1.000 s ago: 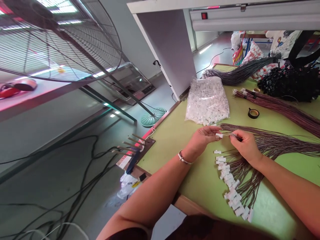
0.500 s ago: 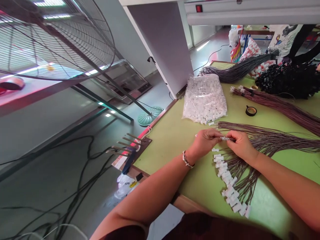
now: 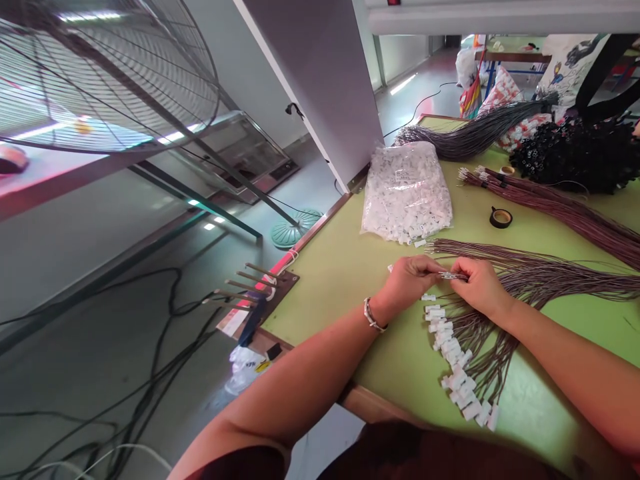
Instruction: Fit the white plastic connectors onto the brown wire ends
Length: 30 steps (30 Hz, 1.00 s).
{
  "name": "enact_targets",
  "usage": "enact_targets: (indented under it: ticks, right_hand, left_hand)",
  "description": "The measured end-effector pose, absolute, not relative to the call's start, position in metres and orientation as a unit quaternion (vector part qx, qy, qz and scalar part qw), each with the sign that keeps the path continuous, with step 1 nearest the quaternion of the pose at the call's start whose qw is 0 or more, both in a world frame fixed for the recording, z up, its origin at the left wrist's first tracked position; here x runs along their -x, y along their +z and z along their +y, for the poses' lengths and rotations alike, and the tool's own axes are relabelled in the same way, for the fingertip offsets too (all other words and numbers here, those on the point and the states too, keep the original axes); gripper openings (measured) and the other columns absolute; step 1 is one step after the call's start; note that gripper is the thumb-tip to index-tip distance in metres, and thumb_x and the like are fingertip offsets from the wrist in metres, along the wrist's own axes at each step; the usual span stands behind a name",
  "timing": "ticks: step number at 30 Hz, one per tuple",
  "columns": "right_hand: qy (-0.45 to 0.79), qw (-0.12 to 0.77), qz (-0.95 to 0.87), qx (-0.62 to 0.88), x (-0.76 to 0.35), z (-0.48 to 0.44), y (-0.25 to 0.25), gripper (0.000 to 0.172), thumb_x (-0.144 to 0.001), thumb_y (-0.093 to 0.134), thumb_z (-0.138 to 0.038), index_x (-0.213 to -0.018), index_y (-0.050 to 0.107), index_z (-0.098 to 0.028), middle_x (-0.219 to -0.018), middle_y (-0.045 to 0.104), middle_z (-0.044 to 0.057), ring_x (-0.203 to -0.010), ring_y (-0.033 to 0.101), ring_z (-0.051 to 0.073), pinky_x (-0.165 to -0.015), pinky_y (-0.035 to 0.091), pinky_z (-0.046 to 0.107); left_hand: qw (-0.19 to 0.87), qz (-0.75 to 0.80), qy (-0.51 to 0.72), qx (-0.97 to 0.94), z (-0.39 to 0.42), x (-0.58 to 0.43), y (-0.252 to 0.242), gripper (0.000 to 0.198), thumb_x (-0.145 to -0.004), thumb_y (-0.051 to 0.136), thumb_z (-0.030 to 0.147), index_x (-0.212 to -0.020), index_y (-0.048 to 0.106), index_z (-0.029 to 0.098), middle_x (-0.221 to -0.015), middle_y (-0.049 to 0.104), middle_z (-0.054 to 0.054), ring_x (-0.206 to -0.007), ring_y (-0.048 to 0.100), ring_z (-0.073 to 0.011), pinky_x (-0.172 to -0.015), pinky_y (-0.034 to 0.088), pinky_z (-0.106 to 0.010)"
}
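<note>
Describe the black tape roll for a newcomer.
On the green table, find the clear bag of white pieces. To its right, in front of the farther brown wire bundle, lies the black tape roll; the other roll, farther back, is pale.

Gap btwn bag (image 3: 407, 193) & tape (image 3: 494, 218) — wires (image 3: 565, 279) nearer

Grey wall (image 3: 240, 67) | dim floor (image 3: 100, 353) | green-topped table (image 3: 325, 280) | caged fan (image 3: 125, 73) | glass-fronted box (image 3: 250, 153), apparently

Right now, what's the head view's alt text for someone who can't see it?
Right hand pinches thin wire ends, left hand close by, over a green table. White connectors and a clear bag lie nearby.
</note>
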State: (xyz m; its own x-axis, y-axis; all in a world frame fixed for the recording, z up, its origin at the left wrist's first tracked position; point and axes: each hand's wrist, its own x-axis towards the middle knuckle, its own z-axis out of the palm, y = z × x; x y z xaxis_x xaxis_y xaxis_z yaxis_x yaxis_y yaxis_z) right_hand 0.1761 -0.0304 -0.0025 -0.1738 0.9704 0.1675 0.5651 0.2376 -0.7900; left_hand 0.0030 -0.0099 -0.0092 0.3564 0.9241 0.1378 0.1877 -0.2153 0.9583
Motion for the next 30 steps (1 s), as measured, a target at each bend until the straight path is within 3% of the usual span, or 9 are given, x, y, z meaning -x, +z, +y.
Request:
enact_targets:
  ticks: [10,14,17,19,23,26,30]
  right_hand:
    - [0.321,0.336,-0.700,0.541,-0.178,-0.028,-0.004,0.004,-0.064,0.056,-0.018,-0.060,0.056,-0.018,-0.054,0.054,-0.003,-0.051,0.044,0.011,-0.051,0.032,0.023]
    - [0.415,0.411,-0.610,0.536,-0.185,-0.024,-0.003,0.018,-0.072,0.059,-0.034,-0.066,0.061,-0.017,-0.057,0.057,0.000,-0.053,0.048,0.012,-0.052,0.037,0.024]
    - [0.471,0.413,-0.578,0.524,-0.188,-0.021,-0.001,0.027,-0.070,0.064,-0.042,-0.077,0.063,-0.016,-0.056,0.055,-0.002,-0.050,0.045,0.011,-0.049,0.036,0.024]
    - [0.487,0.398,-0.594,0.502,-0.188,-0.019,0.000,0.032,-0.064,0.070,-0.040,-0.084,0.064,-0.016,-0.059,0.054,-0.003,-0.051,0.044,0.010,-0.049,0.035,0.024]
    - [0.525,0.388,-0.579,0.488,-0.189,-0.017,0.002,0.034,-0.065,0.067,-0.037,-0.092,0.063,-0.017,-0.062,0.055,-0.003,-0.052,0.043,0.009,-0.049,0.035,0.023]
    - [0.522,0.379,-0.566,0.514,-0.187,-0.018,0.004,0.029,-0.068,0.061,-0.035,-0.089,0.061,-0.016,-0.057,0.055,-0.003,-0.047,0.039,0.009,-0.046,0.031,0.024]
    - [0.473,0.404,-0.583,0.523,-0.179,-0.021,0.002,0.015,-0.065,0.058,-0.030,-0.071,0.056,-0.017,-0.053,0.048,-0.005,-0.048,0.036,0.009,-0.047,0.028,0.024]
  left_hand:
    - [0.482,0.424,0.362,-0.676,-0.011,-0.002,-0.007,0.010,-0.069,0.070,0.023,-0.073,0.072,0.014,-0.072,0.069,-0.005,-0.067,0.061,-0.0139,-0.063,0.050,-0.025]
    - [0.493,0.308,0.226,-0.782,-0.015,0.007,0.012,0.009,-0.072,0.066,0.022,-0.072,0.073,0.016,-0.076,0.071,-0.007,-0.070,0.063,-0.0149,-0.068,0.052,-0.026]
    - [0.501,0.184,0.135,-0.835,-0.015,0.017,0.026,0.012,-0.077,0.062,0.020,-0.079,0.074,0.019,-0.086,0.072,-0.009,-0.081,0.065,-0.0169,-0.079,0.052,-0.029]
    - [0.458,0.228,0.159,-0.844,-0.010,0.024,0.030,0.017,-0.081,0.056,0.021,-0.084,0.073,0.019,-0.087,0.071,-0.009,-0.081,0.064,-0.0168,-0.079,0.051,-0.030]
    - [0.228,0.436,0.287,-0.822,0.009,0.035,0.020,0.021,-0.083,0.051,0.017,-0.090,0.071,0.018,-0.090,0.068,-0.008,-0.086,0.061,-0.0192,-0.083,0.049,-0.037]
    - [0.157,0.430,0.234,-0.858,0.016,0.033,0.011,0.020,-0.080,0.055,0.013,-0.090,0.071,0.018,-0.093,0.066,-0.009,-0.092,0.058,-0.0225,-0.088,0.046,-0.040]
    - [0.122,0.433,0.141,-0.882,0.015,0.025,0.009,0.020,-0.082,0.051,0.014,-0.085,0.071,0.017,-0.086,0.063,-0.010,-0.085,0.057,-0.0228,-0.080,0.048,-0.038]
